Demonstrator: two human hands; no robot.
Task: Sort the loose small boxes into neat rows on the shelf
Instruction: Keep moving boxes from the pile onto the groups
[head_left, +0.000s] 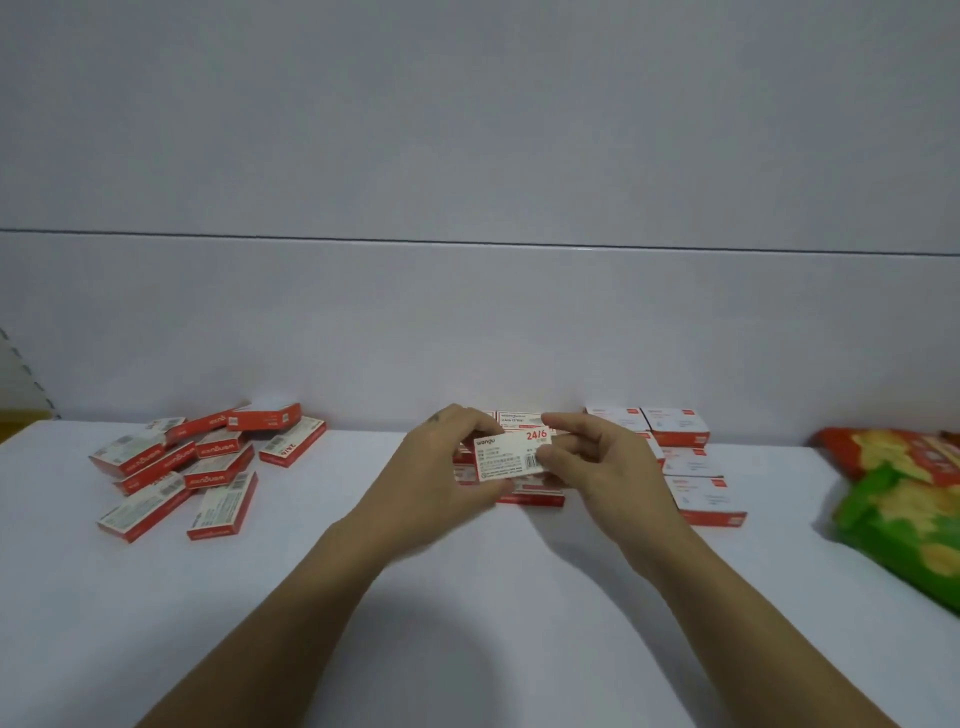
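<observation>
Currently, both your forearms reach forward over the white shelf (467, 597) and meet near its middle.

- Left hand (436, 478): fingers (470, 427) curled round the left end of a small box (511, 457).
- Right hand (602, 462): fingers pinching the right end of the same box.
- Small box: held level above the shelf, white printed face toward you, marked 24/6, just in front of the sorted rows.
- Loose boxes (187, 467): red-and-white jumble at the left, several overlapping.
- Sorted boxes (693, 467): flat rows by the back wall, centre to right.
- Far right: red snack bag (893, 457) and green snack bag (904, 525), lying on the shelf.
</observation>
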